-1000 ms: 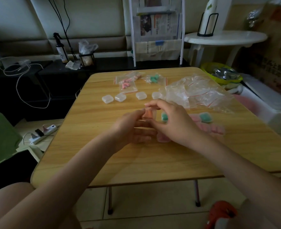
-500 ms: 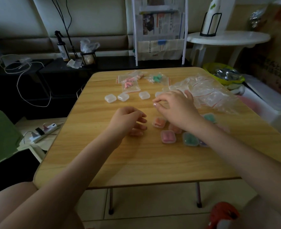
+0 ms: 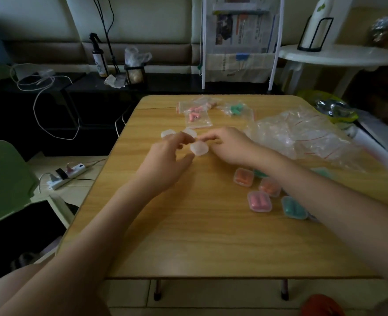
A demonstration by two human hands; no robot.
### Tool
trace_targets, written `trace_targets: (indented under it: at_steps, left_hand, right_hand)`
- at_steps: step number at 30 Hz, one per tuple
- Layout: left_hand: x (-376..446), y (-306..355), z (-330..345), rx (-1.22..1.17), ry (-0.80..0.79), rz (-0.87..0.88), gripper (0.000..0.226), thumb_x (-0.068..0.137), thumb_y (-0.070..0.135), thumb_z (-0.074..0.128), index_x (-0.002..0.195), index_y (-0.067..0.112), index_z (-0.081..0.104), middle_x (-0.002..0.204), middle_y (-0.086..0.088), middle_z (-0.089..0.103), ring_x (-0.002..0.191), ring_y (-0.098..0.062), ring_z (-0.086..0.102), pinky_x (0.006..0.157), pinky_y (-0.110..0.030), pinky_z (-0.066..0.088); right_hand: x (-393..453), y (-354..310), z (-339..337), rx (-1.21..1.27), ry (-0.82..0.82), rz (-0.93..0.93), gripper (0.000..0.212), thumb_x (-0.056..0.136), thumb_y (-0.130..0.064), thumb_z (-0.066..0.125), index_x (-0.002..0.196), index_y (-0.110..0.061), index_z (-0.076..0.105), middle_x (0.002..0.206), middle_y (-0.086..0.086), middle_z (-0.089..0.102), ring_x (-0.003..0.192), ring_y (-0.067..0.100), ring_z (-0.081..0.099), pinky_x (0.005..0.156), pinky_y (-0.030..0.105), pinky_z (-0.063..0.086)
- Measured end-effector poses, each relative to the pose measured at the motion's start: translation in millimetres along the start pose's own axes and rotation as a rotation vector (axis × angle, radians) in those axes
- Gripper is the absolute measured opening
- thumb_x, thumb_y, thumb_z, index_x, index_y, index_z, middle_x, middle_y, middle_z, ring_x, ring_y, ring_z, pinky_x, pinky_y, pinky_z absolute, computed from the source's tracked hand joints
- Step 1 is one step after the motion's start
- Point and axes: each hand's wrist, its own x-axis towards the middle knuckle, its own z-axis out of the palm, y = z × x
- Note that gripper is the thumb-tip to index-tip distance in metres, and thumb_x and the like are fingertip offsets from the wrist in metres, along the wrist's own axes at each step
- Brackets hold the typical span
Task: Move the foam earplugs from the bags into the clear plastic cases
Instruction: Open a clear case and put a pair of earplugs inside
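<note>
An empty clear case (image 3: 199,148) sits between my two hands over the middle of the wooden table (image 3: 188,236). My left hand (image 3: 165,163) pinches its left side between thumb and fingers. My right hand (image 3: 230,147) touches its upper edge with its fingertips. Two more empty cases (image 3: 168,133) (image 3: 190,132) lie just beyond my left hand. Small bags with pink earplugs (image 3: 197,117) and a bag with teal earplugs (image 3: 236,109) lie at the far edge. Filled cases, orange (image 3: 243,176), pink (image 3: 259,201) and teal (image 3: 293,207), rest under my right forearm.
A heap of empty clear bags (image 3: 302,137) covers the table's right side. Beyond the table stand a newspaper rack (image 3: 241,42) and a white round side table (image 3: 339,57). A green chair (image 3: 3,179) and a power strip (image 3: 65,174) are on the floor at left.
My right hand reached to an empty case at the far side and brought it toward the middle. My left hand rose from the table to meet it.
</note>
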Motion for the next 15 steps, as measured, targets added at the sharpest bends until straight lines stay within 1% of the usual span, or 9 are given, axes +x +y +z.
trace_targets:
  at_steps: [2,3,5,6,7,9,10,12,15]
  left_hand:
    - [-1,-7,1,0.111,-0.129,0.104,0.047,0.091,0.023,0.059,0.136,0.031,0.046,0.144,0.007,0.042,0.127,-0.012,0.043,0.1,-0.025,0.036]
    - [-1,-8,1,0.148,-0.197,0.131,0.051,0.091,0.026,0.058,0.139,0.033,0.042,0.15,0.007,0.034,0.135,-0.012,0.035,0.108,-0.028,0.029]
    - [-1,-9,3,0.208,-0.278,0.162,0.046,0.093,0.03,0.055,0.138,0.033,0.045,0.154,0.01,0.026,0.141,-0.01,0.024,0.112,-0.026,0.019]
    - [-1,-9,3,0.204,-0.275,0.171,0.04,0.093,0.03,0.054,0.133,0.031,0.051,0.154,0.01,0.028,0.141,-0.009,0.024,0.11,-0.022,0.019]
    - [-1,-10,2,0.184,-0.249,0.178,0.034,0.093,0.028,0.055,0.127,0.028,0.057,0.152,0.008,0.032,0.139,-0.008,0.028,0.105,-0.017,0.02]
    - [0,-10,0,0.148,-0.181,0.185,0.024,0.091,0.024,0.058,0.114,0.023,0.063,0.143,0.005,0.045,0.129,-0.011,0.042,0.097,-0.013,0.026]
    - [0,-10,0,0.134,-0.154,0.181,0.021,0.09,0.023,0.059,0.11,0.022,0.063,0.136,0.004,0.052,0.123,-0.013,0.048,0.096,-0.017,0.031]
    - [0,-12,-2,0.102,-0.132,0.167,0.017,0.089,0.023,0.06,0.106,0.019,0.06,0.121,0.003,0.06,0.111,-0.014,0.054,0.091,-0.024,0.041]
    - [-1,-13,-4,0.059,-0.12,0.182,0.013,0.089,0.022,0.062,0.101,0.018,0.06,0.113,0.006,0.064,0.104,-0.009,0.057,0.088,-0.022,0.044]
  right_hand:
    - [3,0,0,0.044,0.038,-0.035,0.046,0.094,-0.008,0.042,0.131,-0.033,0.055,0.14,-0.004,0.051,0.113,0.01,0.054,0.107,0.044,0.03]
    - [9,2,-1,0.007,0.069,-0.036,0.05,0.093,-0.005,0.041,0.134,-0.033,0.051,0.142,-0.002,0.049,0.099,0.004,0.055,0.097,0.036,0.036]
    - [28,10,-3,-0.096,0.097,-0.017,0.056,0.093,-0.002,0.038,0.139,-0.034,0.045,0.144,0.002,0.046,0.074,-0.004,0.044,0.07,0.021,0.039]
    - [38,13,-2,-0.137,0.083,0.004,0.057,0.093,-0.003,0.038,0.14,-0.034,0.043,0.145,0.004,0.046,0.07,-0.002,0.042,0.063,0.019,0.037]
    - [48,17,-1,-0.178,0.058,0.024,0.055,0.094,-0.005,0.038,0.14,-0.035,0.043,0.144,0.004,0.046,0.076,0.003,0.049,0.065,0.022,0.041]
    - [63,20,6,-0.25,0.033,0.033,0.044,0.095,-0.012,0.045,0.133,-0.033,0.052,0.134,0.003,0.056,0.101,0.019,0.059,0.085,0.034,0.049]
    - [68,20,9,-0.273,0.062,0.035,0.036,0.094,-0.014,0.049,0.125,-0.029,0.06,0.126,0.002,0.061,0.103,0.022,0.059,0.088,0.038,0.05]
    - [71,17,10,-0.312,0.16,0.035,0.02,0.093,-0.017,0.056,0.106,-0.023,0.07,0.112,0.0,0.067,0.096,0.019,0.061,0.085,0.035,0.05]
    - [64,16,11,-0.305,0.229,-0.007,0.013,0.091,-0.016,0.06,0.098,-0.021,0.069,0.108,-0.007,0.065,0.092,0.013,0.059,0.081,0.032,0.05]
